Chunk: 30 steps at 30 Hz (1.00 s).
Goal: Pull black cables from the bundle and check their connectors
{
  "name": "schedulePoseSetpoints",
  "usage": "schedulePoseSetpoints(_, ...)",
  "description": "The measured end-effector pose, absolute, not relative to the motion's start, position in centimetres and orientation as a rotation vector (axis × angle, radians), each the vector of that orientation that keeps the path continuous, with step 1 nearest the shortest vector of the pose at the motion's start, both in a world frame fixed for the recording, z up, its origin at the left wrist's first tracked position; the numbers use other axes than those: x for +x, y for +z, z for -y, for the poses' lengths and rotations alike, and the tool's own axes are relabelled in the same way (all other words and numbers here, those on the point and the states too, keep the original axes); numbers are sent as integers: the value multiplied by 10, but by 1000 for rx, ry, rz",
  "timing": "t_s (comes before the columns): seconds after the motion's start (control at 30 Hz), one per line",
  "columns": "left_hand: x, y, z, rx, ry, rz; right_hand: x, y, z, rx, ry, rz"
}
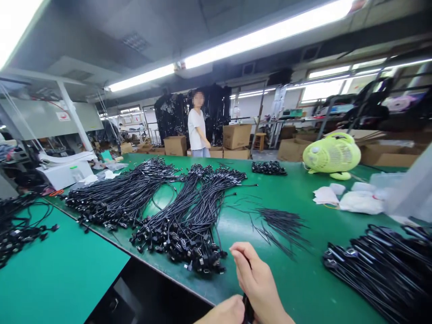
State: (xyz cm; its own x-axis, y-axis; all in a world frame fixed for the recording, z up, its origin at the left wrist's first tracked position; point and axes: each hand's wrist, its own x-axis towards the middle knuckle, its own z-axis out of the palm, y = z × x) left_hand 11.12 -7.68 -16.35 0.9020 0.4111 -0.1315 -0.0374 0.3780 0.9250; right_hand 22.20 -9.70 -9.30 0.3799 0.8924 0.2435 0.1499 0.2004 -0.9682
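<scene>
Green tabletop [303, 283], viewed from my remote post through the head camera. Both hands are together at its near side, low in view. I see the left hand [224, 311] clamped on a black cable bundle [249, 310] and the right hand [258, 281] curled round the same piece from the other side, its thumb near the bent forefinger. Strand count: cannot tell, fingers cover most of it. Visible part of the bundle sits between the hands, at the bottom edge of view.

Ahead and left of the hands: central pile of loose black cables [189, 216], many connectors at the near end. Farther left, a second cable pile [121, 193]. Ahead and right: scattered thin black strips [280, 222]. Far right: folded cables [378, 265] in a dense row. Toward the back I log a small cable stack [269, 168] and a yellow-green fan [332, 155]. Beyond the tabletop, a person in a white T-shirt [196, 128] stands near cardboard boxes [236, 136].
</scene>
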Motion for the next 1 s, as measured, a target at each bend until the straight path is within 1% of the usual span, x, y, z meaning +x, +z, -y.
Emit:
schedulePoseSetpoints(0.07,110,-160,78,1173,297,-361,221,-90,98,-1252,737,1053)
schedulePoseSetpoints(0.23,111,-145,77,1042,277,-262,223,-80,96,-1029,1099,673)
schedulePoseSetpoints(0.33,109,-139,77,945,206,-324,230,-82,100,-1043,1081,673)
schedulePoseSetpoints(0.37,107,-139,76,934,188,-358,234,-84,103,-1089,995,779)
schedulePoseSetpoints(0.4,104,-139,75,953,188,-399,238,-86,107,-1146,843,948)
schedulePoseSetpoints(0.43,101,-139,73,1003,207,-445,243,-88,112,-1196,619,1168)
schedulePoseSetpoints(0.53,91,-135,66,1292,286,-563,255,-94,130,-1250,-207,1933)
schedulePoseSetpoints(0.57,88,-131,64,1412,276,-573,256,-97,136,-1254,-418,2114)
schedulePoseSetpoints(0.6,84,-127,63,1525,234,-562,256,-100,142,-1286,-551,2246)
schedulePoseSetpoints(0.67,79,-117,64,1702,103,-512,254,-107,152,-1421,-628,2391)
schedulePoseSetpoints(0.73,75,-110,66,1773,-26,-475,251,-113,161,-1527,-586,2464)
schedulePoseSetpoints(0.8,74,-108,69,1755,-109,-479,252,-117,168,-1500,-511,2539)
schedulePoseSetpoints(0.87,74,-110,72,1789,-147,-497,255,-121,171,-1432,-464,2550)
schedulePoseSetpoints(1.0,77,-116,72,2061,-124,-465,255,-131,175,-1437,-422,2541)
